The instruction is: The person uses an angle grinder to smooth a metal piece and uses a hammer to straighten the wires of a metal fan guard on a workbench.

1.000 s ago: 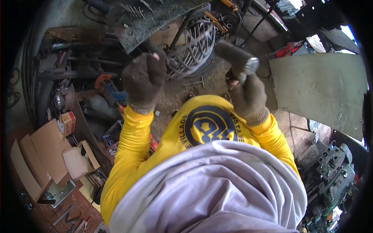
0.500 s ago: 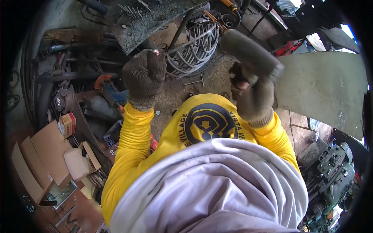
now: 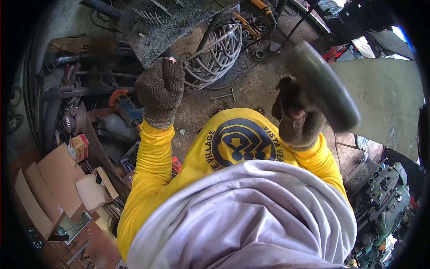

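Note:
My right hand (image 3: 301,117), in a brown knit glove, is closed around the handle of a sledgehammer. The hammer's thick, dark cylindrical head (image 3: 323,87) is raised above the fist, slanting down to the right and slightly smeared by motion; most of the handle is hidden. My left hand (image 3: 160,89), gloved alike with a bare fingertip showing, makes a fist just short of the near corner of a dark metal worktable (image 3: 148,48). Whatever that fist holds, if anything, is hidden. Several short metal rods (image 3: 148,16) lie on the gritty tabletop.
A basket of bent metal bars (image 3: 219,58) stands on the floor beside the table. Scrap pipes (image 3: 85,92), a blue and orange power tool (image 3: 127,107) and cardboard boxes (image 3: 49,184) crowd the left. A large greenish sheet (image 3: 380,98) and a green machine (image 3: 387,201) stand right.
The hammer in my right hand has swung to the right and up closer to view, its head tilting more steeply. My left fist has shifted slightly left, still closed.

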{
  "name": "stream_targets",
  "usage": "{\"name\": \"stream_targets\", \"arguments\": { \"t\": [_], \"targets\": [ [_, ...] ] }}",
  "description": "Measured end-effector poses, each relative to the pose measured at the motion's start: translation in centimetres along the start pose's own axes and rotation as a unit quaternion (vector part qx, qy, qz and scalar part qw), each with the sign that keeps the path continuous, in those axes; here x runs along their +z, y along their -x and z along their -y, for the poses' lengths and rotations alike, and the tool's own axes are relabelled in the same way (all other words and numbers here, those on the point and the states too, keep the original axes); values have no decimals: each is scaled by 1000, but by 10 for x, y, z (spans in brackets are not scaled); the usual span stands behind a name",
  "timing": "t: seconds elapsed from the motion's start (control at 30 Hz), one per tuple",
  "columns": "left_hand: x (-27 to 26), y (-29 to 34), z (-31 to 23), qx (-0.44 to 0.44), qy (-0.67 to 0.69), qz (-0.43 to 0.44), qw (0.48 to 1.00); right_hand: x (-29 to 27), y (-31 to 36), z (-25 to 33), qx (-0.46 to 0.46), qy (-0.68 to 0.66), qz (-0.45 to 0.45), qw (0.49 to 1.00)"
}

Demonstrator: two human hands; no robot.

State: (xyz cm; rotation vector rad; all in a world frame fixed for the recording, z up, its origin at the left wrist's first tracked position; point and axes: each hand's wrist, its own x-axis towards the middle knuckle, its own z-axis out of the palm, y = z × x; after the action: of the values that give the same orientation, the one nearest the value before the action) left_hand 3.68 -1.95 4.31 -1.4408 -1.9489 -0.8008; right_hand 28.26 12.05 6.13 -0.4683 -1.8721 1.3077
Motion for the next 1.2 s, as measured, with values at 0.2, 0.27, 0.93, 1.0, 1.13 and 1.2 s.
{"name": "stream_targets", "arguments": {
  "t": [0.2,0.27,0.93,1.0,1.13,1.2],
  "targets": [
    [-14,-15,-15,-88,34,101,990,14,-2,-23,106,186,107,971],
    [-14,-15,-15,-154,88,103,979,12,-4,-26,0,71,24,997],
    [9,-7,6,-126,79,63,987,5,-15,-21,-41,220,66,972],
    [11,-6,7,-52,81,-2,995,7,-15,-21,-134,263,94,951],
    [6,-14,2,-129,54,57,989,15,-19,-18,162,236,127,950],
    [-2,-9,5,-131,86,28,987,11,-8,-30,120,112,52,985]
  ]
}}
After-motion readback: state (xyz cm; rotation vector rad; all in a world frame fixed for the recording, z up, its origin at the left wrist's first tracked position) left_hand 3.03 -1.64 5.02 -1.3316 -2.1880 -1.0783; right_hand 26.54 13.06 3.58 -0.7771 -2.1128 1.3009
